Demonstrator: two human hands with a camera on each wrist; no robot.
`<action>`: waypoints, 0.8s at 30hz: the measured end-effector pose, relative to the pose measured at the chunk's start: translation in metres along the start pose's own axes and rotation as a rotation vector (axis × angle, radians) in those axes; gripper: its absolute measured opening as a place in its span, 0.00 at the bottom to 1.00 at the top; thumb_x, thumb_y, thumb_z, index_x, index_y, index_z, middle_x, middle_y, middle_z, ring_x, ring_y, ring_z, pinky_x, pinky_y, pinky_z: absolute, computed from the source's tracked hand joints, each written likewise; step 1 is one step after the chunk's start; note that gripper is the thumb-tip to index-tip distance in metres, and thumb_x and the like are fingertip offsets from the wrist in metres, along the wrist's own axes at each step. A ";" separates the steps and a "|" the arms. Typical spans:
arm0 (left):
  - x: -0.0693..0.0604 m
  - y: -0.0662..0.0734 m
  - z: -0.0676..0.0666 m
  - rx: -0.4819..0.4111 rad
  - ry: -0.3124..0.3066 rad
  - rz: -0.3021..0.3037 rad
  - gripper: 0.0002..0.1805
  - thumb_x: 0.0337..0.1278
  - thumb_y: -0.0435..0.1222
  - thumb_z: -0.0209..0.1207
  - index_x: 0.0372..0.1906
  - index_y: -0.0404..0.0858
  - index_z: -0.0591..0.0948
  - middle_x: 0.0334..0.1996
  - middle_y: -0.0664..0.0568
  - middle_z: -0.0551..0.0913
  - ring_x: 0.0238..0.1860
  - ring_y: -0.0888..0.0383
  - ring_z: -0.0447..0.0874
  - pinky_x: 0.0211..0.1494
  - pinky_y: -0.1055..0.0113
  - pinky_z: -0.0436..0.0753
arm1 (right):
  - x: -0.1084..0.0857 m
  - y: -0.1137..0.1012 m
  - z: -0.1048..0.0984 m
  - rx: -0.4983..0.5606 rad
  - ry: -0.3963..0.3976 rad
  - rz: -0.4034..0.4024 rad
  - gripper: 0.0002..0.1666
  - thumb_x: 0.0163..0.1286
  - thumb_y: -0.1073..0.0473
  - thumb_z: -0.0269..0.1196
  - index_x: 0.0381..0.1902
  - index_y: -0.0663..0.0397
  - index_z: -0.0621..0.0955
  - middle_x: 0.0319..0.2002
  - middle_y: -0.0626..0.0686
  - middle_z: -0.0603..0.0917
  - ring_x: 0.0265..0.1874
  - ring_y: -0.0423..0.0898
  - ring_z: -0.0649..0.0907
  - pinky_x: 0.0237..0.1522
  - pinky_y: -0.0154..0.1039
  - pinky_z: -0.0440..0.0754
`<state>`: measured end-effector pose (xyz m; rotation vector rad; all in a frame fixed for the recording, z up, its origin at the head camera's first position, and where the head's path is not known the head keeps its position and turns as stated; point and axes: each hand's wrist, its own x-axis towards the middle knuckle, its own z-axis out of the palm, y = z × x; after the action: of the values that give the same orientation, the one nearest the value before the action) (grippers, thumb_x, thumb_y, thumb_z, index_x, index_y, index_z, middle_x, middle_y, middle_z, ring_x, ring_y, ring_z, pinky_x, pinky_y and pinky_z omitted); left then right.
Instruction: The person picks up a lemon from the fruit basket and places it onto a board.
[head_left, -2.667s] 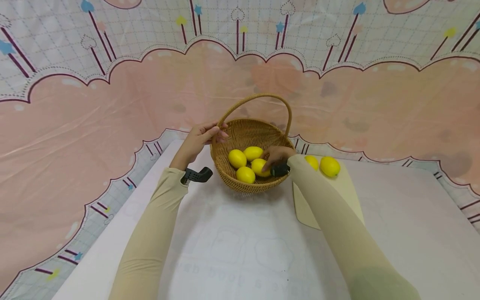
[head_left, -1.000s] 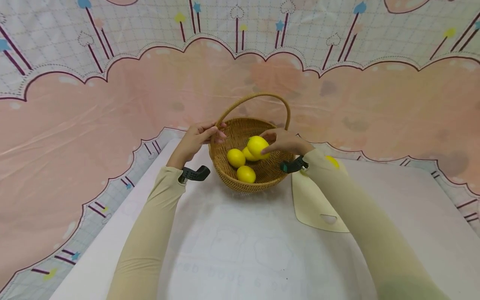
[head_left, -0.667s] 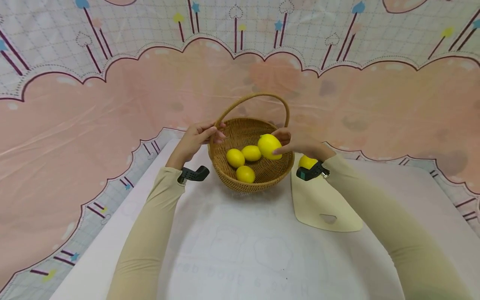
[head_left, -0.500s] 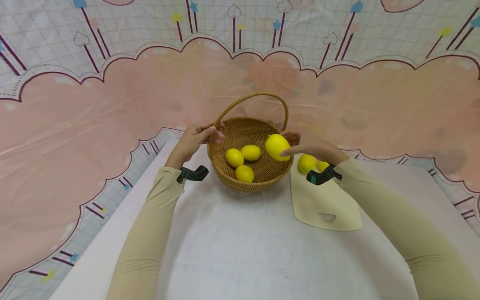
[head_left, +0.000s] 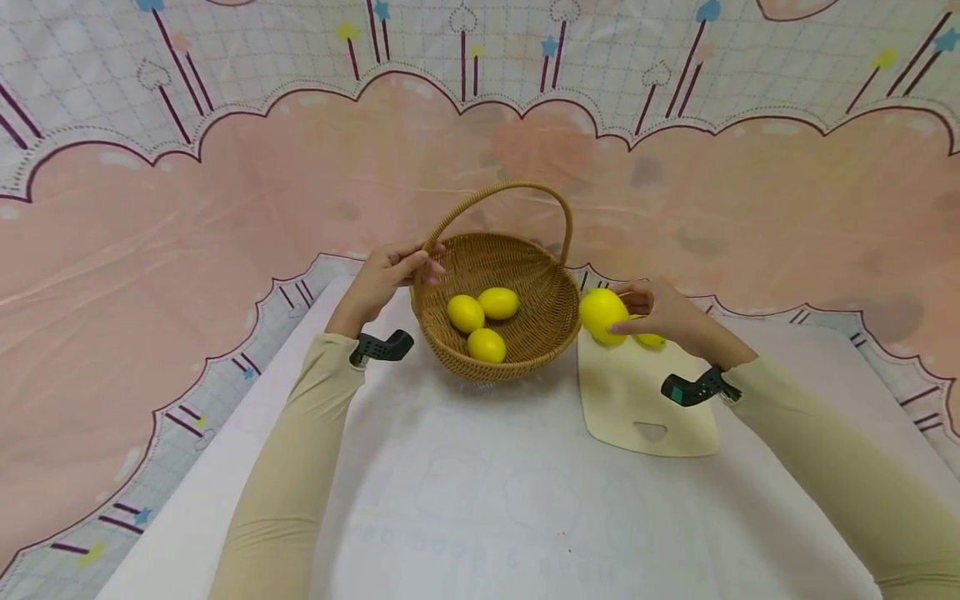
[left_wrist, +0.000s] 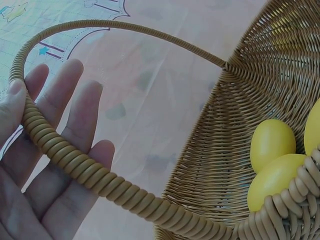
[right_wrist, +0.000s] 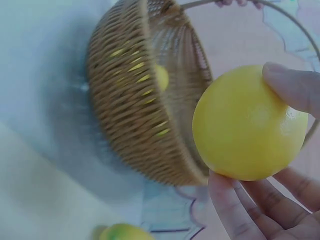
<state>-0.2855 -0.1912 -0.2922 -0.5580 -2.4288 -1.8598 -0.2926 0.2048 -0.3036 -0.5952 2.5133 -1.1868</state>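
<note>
A wicker basket [head_left: 491,367] holds three yellow lemons, one of them the upper lemon [head_left: 498,303]. My left hand [head_left: 378,283] is at the left foot of its arched handle; in the left wrist view the thumb and fingers of that hand [left_wrist: 55,150] pinch the wrapped handle [left_wrist: 95,172]. Just right of the basket, my right hand [head_left: 667,315] grips another lemon [head_left: 603,315] between thumb and fingertips, above the cream board. The right wrist view shows this lemon [right_wrist: 250,122] close up, raised off the surface and in front of the basket rim.
The cream board [head_left: 637,404], with a cut-out near its front edge, lies right of the basket. On its back part a lemon [head_left: 651,340] is partly hidden behind the held one. A patterned pink curtain [head_left: 787,208] stands behind the white table [head_left: 465,500].
My right hand has lifted a lemon out of the basket and carried it right, over the board. The left hand keeps its hold on the handle.
</note>
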 end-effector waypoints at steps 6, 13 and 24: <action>-0.001 0.001 0.000 -0.008 -0.001 0.009 0.20 0.71 0.35 0.45 0.58 0.25 0.71 0.28 0.62 0.84 0.33 0.63 0.85 0.45 0.72 0.83 | -0.009 0.032 0.007 0.017 0.017 0.064 0.37 0.61 0.55 0.66 0.64 0.64 0.66 0.60 0.67 0.73 0.59 0.61 0.74 0.61 0.55 0.74; -0.002 0.003 0.001 -0.002 0.006 -0.001 0.19 0.71 0.35 0.45 0.58 0.26 0.72 0.29 0.62 0.84 0.35 0.59 0.86 0.48 0.67 0.84 | -0.013 0.062 0.016 0.047 -0.004 0.162 0.44 0.62 0.48 0.64 0.67 0.67 0.61 0.63 0.69 0.68 0.62 0.62 0.69 0.65 0.57 0.69; -0.001 0.002 0.001 -0.009 0.004 -0.004 0.19 0.71 0.35 0.44 0.57 0.26 0.72 0.28 0.64 0.84 0.35 0.60 0.85 0.48 0.66 0.84 | -0.007 0.087 0.028 0.025 -0.008 0.228 0.46 0.62 0.43 0.64 0.67 0.67 0.61 0.63 0.69 0.67 0.62 0.62 0.68 0.64 0.58 0.68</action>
<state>-0.2834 -0.1902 -0.2914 -0.5502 -2.4214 -1.8727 -0.2951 0.2396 -0.3887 -0.2964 2.4764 -1.1270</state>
